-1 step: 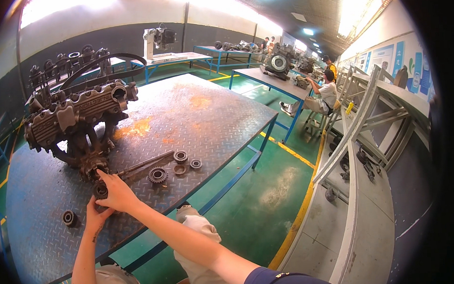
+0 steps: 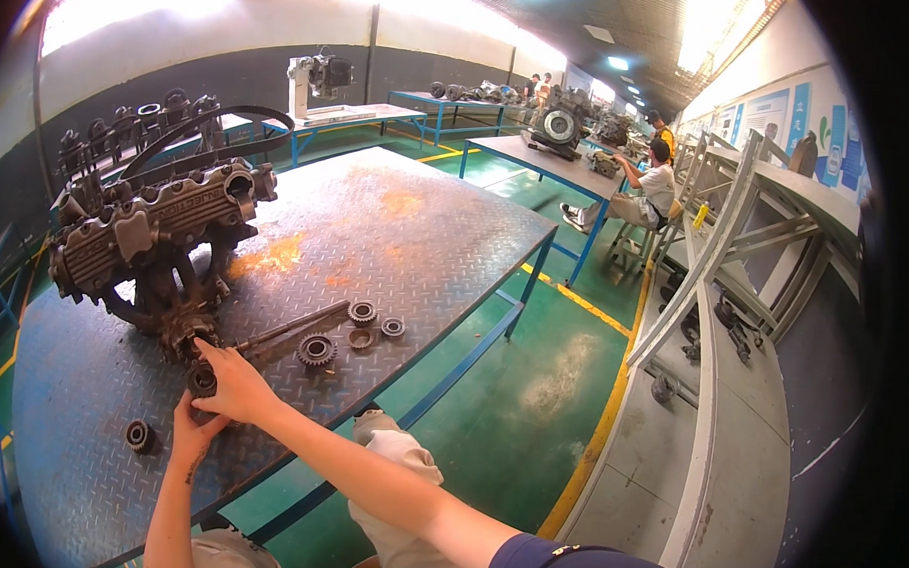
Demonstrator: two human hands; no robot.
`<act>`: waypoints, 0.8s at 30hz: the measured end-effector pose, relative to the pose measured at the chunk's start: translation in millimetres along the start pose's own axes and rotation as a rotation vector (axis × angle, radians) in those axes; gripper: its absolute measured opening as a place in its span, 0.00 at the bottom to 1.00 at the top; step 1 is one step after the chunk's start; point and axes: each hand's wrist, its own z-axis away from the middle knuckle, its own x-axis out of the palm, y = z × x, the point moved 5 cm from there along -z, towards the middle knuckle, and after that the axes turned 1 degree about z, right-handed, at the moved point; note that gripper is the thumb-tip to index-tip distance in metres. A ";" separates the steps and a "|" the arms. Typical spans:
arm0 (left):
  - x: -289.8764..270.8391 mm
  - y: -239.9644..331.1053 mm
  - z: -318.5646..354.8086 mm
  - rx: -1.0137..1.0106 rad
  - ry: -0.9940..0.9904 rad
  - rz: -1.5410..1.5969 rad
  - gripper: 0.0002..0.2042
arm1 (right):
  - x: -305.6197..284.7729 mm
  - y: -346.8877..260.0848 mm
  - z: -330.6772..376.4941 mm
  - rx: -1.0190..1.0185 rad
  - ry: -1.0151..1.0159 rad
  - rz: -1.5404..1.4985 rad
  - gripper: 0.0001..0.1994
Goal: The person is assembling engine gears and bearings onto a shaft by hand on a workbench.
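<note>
At the table's near left side, both my hands close around a dark round metal part with a hole in its middle; its exact kind is hard to make out. My left hand grips it from below, thumb toward the right hand. From the right, my right hand lies over it, its fingertips reaching the greasy lower end of the engine assembly. Left of my hands a small gear lies on the table. To their right are a larger gear, another gear and a long metal shaft.
The steel tread-plate table has blue legs. A plain ring and a small toothed ring lie near its front edge. A black belt loops over the engine. To the right, a person sits at another table; grey metal frames stand nearby.
</note>
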 end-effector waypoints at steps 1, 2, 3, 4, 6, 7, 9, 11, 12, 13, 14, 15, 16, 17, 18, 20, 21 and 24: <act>-0.4 0.6 0.9 -0.034 0.049 -0.024 0.27 | -1.8 0.2 -0.1 0.022 -0.005 0.004 0.46; -0.5 -0.2 1.1 -0.036 0.049 -0.023 0.27 | -3.4 -0.8 -0.4 0.023 -0.006 0.004 0.46; -0.8 0.4 1.1 -0.019 0.052 -0.035 0.27 | -3.3 -1.1 -1.1 0.035 -0.035 0.021 0.46; -1.2 0.8 1.1 -0.002 0.055 -0.046 0.27 | -2.8 -1.6 -1.7 0.046 -0.065 0.039 0.45; -3.0 -0.5 -0.6 0.007 0.028 -0.044 0.27 | -3.1 -3.4 -2.4 0.043 -0.071 0.038 0.45; -2.8 -0.6 -1.2 0.016 0.000 -0.040 0.27 | -2.8 -4.0 -2.5 0.040 -0.077 0.037 0.45; -2.0 0.3 -2.3 0.023 -0.010 -0.045 0.27 | -3.3 -3.0 -2.2 0.040 -0.077 0.033 0.44; 1.4 0.7 -3.5 0.032 -0.024 -0.050 0.27 | -4.1 1.3 -1.5 0.042 -0.074 0.032 0.44; 1.0 -0.2 -3.5 0.012 0.011 -0.068 0.27 | -4.4 2.7 -1.0 -0.001 -0.025 0.059 0.45; 0.9 -1.3 -3.5 -0.008 0.045 -0.086 0.27 | -4.4 3.5 0.2 -0.044 0.024 0.087 0.45; -0.5 -6.6 -4.0 -0.006 0.034 -0.088 0.27 | -1.9 6.1 2.0 -0.039 0.033 0.090 0.45; -4.3 -10.0 -4.2 0.043 0.002 -0.055 0.27 | 0.6 2.4 2.1 -0.052 0.008 0.084 0.45; -6.2 -11.2 -5.2 0.093 -0.031 -0.022 0.27 | 2.0 -0.6 1.8 -0.064 -0.017 0.078 0.45; -8.1 -13.2 -6.4 0.094 -0.036 -0.025 0.27 | 2.0 0.5 1.4 -0.026 -0.065 0.056 0.45; -6.3 -12.2 -6.3 0.082 -0.047 -0.020 0.27 | -1.5 1.7 1.9 -0.023 -0.061 0.057 0.45; -3.7 -11.7 -6.8 0.068 -0.059 -0.016 0.27 | -3.1 3.3 2.6 -0.003 -0.108 0.061 0.45; -2.7 -11.7 -7.4 0.062 -0.051 -0.010 0.27 | -4.0 4.3 2.9 -0.002 -0.106 0.061 0.45; 0.0 -7.3 -6.6 0.058 -0.047 0.012 0.27 | -4.6 4.6 2.8 -0.029 -0.096 0.053 0.45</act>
